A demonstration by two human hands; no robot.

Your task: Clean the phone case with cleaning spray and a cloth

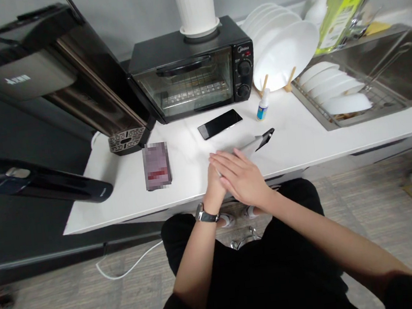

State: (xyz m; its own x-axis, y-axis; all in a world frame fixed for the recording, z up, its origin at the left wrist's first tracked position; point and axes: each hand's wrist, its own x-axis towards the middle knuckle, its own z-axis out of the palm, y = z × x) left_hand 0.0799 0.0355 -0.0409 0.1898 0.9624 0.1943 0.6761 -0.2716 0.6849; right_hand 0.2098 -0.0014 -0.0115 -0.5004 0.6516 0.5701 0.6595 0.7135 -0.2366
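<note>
Knife (255,143) lies just beyond the right hand (244,177), pressed flat over the left hand (215,185).

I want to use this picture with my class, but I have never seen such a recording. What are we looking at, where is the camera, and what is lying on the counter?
One camera on a person's head looks down at their own hands. The right hand lies over the left hand, pressed together at the edge of a white counter; whether they hold anything cannot be told. Beyond them lie a knife, a black phone and a small bottle. Behind stands a toaster oven; white plates stand beside it.
</note>
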